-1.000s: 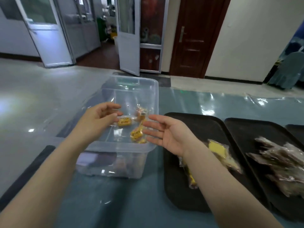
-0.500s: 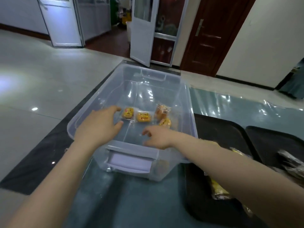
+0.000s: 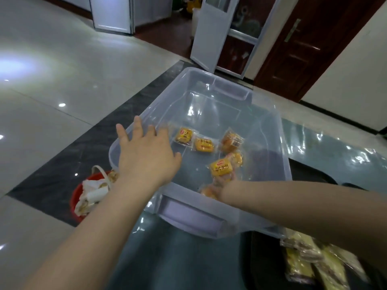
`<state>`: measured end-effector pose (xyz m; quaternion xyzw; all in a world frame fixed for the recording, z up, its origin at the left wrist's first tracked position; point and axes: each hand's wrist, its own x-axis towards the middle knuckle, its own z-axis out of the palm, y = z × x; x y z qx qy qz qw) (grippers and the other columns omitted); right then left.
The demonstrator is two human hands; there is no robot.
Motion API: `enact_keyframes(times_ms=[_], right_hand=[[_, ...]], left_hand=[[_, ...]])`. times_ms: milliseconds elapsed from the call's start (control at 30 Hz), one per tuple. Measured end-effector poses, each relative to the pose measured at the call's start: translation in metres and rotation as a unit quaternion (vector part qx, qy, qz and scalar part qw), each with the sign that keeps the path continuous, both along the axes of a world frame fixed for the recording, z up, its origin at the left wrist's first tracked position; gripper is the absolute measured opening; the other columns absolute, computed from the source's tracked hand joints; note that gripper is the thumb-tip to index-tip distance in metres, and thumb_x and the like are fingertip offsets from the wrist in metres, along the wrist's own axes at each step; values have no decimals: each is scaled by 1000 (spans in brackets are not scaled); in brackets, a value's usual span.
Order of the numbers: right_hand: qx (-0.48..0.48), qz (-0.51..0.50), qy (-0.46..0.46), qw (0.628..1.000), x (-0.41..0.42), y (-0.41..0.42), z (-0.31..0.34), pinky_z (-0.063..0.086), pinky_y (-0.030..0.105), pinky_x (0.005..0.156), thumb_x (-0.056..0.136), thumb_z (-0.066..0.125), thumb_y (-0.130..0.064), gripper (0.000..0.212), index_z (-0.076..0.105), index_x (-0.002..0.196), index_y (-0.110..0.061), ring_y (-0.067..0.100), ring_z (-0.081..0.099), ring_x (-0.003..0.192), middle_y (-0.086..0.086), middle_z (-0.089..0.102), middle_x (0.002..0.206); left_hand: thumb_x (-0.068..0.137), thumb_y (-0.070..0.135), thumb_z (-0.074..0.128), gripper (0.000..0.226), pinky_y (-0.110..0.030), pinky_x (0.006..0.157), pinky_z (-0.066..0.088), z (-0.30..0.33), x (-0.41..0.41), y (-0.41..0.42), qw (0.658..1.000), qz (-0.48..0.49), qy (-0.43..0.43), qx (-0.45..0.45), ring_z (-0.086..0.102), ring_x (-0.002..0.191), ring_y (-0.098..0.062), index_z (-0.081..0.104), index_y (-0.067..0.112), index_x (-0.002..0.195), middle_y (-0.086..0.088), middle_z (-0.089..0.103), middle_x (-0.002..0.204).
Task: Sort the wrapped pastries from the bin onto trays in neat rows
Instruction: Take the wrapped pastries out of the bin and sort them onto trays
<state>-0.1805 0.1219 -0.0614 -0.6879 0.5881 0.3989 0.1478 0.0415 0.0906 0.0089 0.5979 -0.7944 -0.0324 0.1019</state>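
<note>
A clear plastic bin stands on the table with several yellow wrapped pastries on its floor, among them one near the left wall, one beside it and one further right. My left hand hovers over the bin's left rim, fingers spread, holding nothing. My right hand is down inside the bin behind the near wall, its fingers closed around a wrapped pastry. A black tray at the lower right carries wrapped pastries.
The table has a teal top under shiny plastic film. A red bucket holding a white bag sits on the floor left of the table. A white door stands ajar behind the bin.
My view has tilted down and closer to the bin. My right hand has closed on a pastry near the front wall. My left hand has opened and moved over the left rim.
</note>
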Motion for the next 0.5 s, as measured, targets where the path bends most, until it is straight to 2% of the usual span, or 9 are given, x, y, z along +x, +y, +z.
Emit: enact_keyframes(times_ms=[33, 67, 133, 200, 300, 367, 500], right_hand=[[-6, -11, 3, 1000, -3, -2, -6, 11, 61, 113, 101, 34, -39, 56, 19, 152, -20, 38, 7, 145, 10, 6, 160], [4, 9, 44, 999, -4, -8, -14, 6, 68, 110, 100, 39, -39, 62, 10, 153, -25, 39, -5, 145, 6, -8, 160], [23, 51, 131, 990, -5, -23, -31, 7, 82, 97, 92, 60, -40, 85, -3, 150, -42, 41, -22, 141, 0, -26, 155], [7, 74, 136, 988, -10, -43, -45, 15, 85, 90, 76, 78, -38, 110, -6, 146, -50, 42, -27, 138, 1, -36, 152], [-42, 95, 105, 989, -21, -68, -51, 19, 85, 87, 51, 93, -31, 141, -14, 142, -52, 45, -29, 137, 0, -46, 145], [-55, 98, 98, 989, -27, -82, -51, 22, 85, 87, 44, 94, -31, 147, -15, 140, -54, 47, -27, 137, -2, -47, 144], [-48, 40, 52, 997, -29, -107, -57, 23, 81, 93, 45, 93, -36, 139, -5, 141, -57, 48, -23, 138, -2, -43, 147]], left_hand=[[88, 53, 35, 69, -61, 110, -2, 0, -1, 0, 1000, 0, -6, 3, -2, 144, -33, 20, 20, 146, -9, 27, 153], [88, 54, 35, 68, -62, 110, -2, 0, -2, -1, 1000, 1, -10, 4, -2, 144, -34, 22, 19, 146, -9, 27, 153], [88, 55, 35, 67, -62, 110, -2, 0, -3, -1, 1000, 2, -14, 6, -2, 144, -34, 25, 19, 144, -9, 29, 152], [87, 55, 36, 66, -62, 109, -3, 1, -3, -1, 1000, -2, -15, 6, -3, 144, -35, 29, 19, 142, -9, 34, 149], [87, 54, 36, 66, -62, 110, -4, 0, -3, 0, 1000, -7, -14, 7, -5, 143, -36, 28, 19, 143, -8, 38, 147], [87, 55, 35, 66, -62, 110, -4, -2, -4, 0, 1000, -7, -16, 7, -6, 143, -36, 26, 20, 143, -8, 41, 145], [87, 55, 35, 64, -61, 109, -3, -4, -4, -1, 1000, 0, -12, -5, -4, 143, -36, 29, 22, 142, -8, 47, 140]])
